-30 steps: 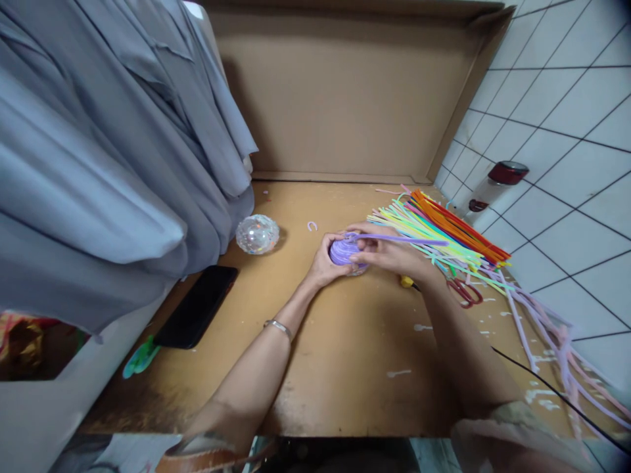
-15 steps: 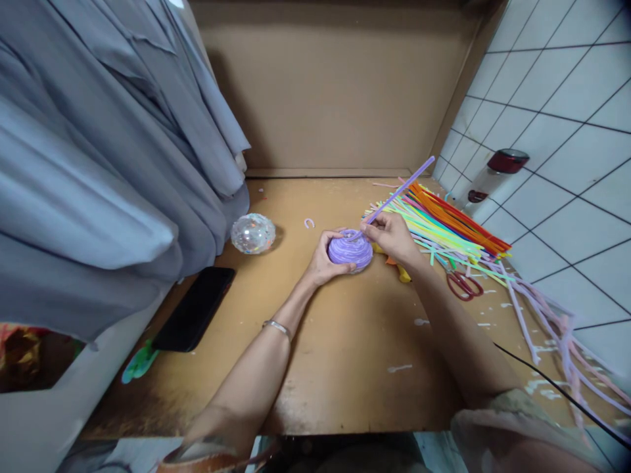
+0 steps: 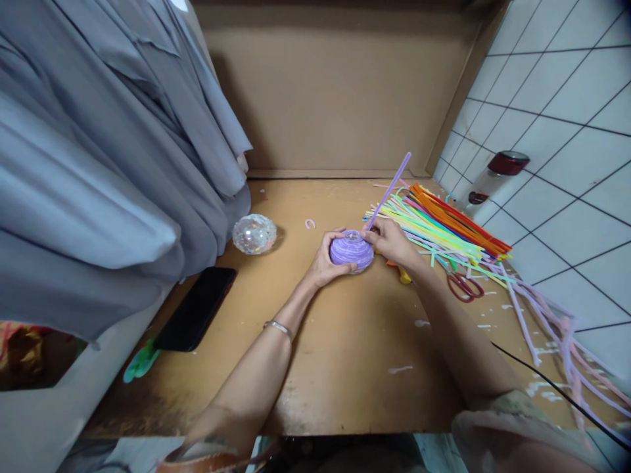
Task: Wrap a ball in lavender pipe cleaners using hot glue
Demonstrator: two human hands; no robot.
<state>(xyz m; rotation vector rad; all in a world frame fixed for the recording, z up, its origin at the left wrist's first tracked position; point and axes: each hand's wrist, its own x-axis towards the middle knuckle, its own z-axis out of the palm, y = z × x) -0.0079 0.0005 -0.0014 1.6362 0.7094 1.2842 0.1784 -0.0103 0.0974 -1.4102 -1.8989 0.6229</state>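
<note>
A ball wrapped in purple pipe cleaner (image 3: 351,253) sits at the middle of the table, its coils running round it up to a small ring at the top. My left hand (image 3: 329,257) curls round its left side, thumb in front and fingers behind. At the ball's upper right, my right hand (image 3: 387,238) pinches a purple pipe cleaner (image 3: 392,187), whose free end sticks up and to the right. The pinched part lies against the top of the ball, partly hidden by the fingers.
A clear ball with coloured specks (image 3: 254,234) and a phone (image 3: 196,309) lie on the left. On the right are a pile of coloured pipe cleaners (image 3: 424,220), red-handled scissors (image 3: 465,287) and a lidded bottle (image 3: 493,176). A grey curtain (image 3: 98,144) hangs at left; a cable (image 3: 557,381) crosses the right front.
The pipe cleaner's free end has swung left and stands steeper. My right hand has shifted slightly down, close against the ball. My left hand keeps its hold.
</note>
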